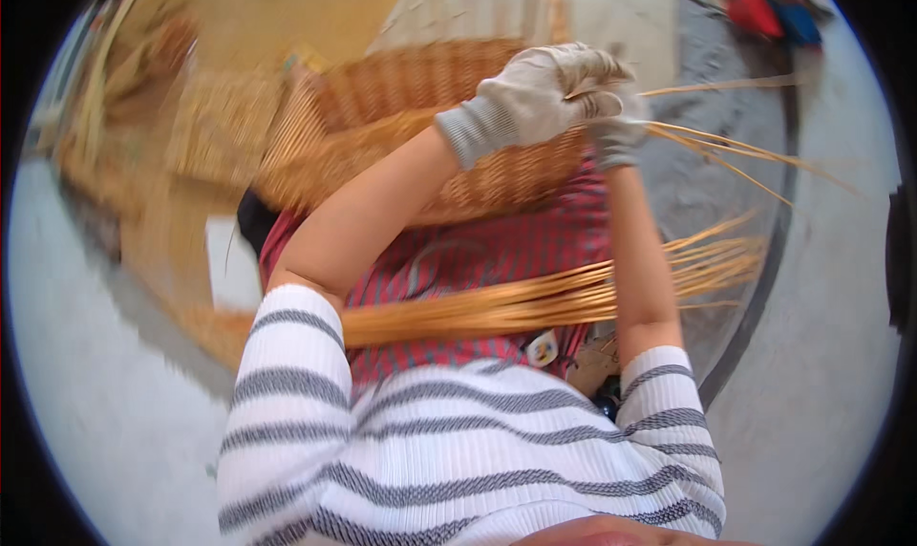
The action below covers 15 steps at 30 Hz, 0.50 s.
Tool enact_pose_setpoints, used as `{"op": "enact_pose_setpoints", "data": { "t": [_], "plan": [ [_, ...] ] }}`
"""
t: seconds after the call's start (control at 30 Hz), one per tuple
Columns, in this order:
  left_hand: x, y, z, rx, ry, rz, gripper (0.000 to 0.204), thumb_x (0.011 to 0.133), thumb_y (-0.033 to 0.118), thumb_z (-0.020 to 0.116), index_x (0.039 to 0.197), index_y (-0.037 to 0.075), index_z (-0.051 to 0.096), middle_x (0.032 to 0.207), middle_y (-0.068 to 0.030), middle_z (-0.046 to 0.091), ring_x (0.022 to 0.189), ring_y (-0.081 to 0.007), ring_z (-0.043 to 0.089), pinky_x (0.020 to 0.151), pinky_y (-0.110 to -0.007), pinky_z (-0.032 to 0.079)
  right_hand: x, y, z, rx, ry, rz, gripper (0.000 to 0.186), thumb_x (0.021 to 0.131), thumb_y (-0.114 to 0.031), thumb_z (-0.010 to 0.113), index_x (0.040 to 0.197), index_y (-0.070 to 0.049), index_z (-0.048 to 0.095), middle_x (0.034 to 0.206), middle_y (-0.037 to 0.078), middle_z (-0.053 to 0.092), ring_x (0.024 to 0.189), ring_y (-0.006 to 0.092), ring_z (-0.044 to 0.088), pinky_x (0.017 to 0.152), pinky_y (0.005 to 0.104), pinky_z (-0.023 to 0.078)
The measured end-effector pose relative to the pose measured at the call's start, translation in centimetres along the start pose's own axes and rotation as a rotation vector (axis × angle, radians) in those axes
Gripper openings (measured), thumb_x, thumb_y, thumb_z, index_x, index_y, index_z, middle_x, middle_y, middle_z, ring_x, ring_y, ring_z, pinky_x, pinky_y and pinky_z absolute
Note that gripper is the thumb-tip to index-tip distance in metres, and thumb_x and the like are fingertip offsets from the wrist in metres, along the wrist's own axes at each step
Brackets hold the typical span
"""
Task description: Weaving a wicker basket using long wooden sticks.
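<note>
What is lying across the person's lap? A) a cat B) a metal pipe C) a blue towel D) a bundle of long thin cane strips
D: a bundle of long tan cane strips lies across the red striped lap cloth, below the woven basket that both gloved hands work on.

Floor: pale grey smooth concrete (105, 393), evenly lit by bright daylight, no hard shadows. A darker rough grey patch (702, 178) lies at upper right, bordered by a dark curved line. Blurred tan woven cane pieces (205, 126) are stacked at upper left. A red object (753, 11) and a blue object (795, 21) sit at the far top right, too blurred to identify.
</note>
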<state>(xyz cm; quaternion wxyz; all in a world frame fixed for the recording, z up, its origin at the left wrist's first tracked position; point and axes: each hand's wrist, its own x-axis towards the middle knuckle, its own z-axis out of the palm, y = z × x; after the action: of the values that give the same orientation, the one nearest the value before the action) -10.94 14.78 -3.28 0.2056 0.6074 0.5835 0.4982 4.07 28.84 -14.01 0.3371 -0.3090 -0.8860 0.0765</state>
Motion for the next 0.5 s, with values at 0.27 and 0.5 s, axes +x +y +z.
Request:
{"op": "enact_pose_setpoints", "data": {
  "t": [0.27,0.5],
  "plan": [
    [-35.1,0.5,-19.7,0.375,0.329,-0.605,0.026,0.097,0.029,0.062,0.116,0.013,0.07,0.108,-0.009,0.072,0.102,-0.0226,0.068,0.091,-0.034,0.053,1.9,0.2,-1.1,-0.366,-0.087,0.208,0.071,0.085,-0.054,0.069,0.132,-0.004,0.051,0.132,0.015,0.059,0.111,0.0338,0.063,0.086,0.0438,0.05],
    [-47.3,3.6,-22.7,0.71,-0.252,-1.001,0.024,0.09,0.036,0.065,0.106,0.02,0.073,0.099,-0.0066,0.07,0.101,-0.0253,0.065,0.104,-0.04,0.042,3.6,5.8,-0.1,-0.256,-0.088,0.167,0.081,0.079,-0.06,0.075,0.132,-0.002,0.053,0.104,0.012,0.067,0.099,0.0333,0.066,0.089,0.0422,0.049]
  ]
}}
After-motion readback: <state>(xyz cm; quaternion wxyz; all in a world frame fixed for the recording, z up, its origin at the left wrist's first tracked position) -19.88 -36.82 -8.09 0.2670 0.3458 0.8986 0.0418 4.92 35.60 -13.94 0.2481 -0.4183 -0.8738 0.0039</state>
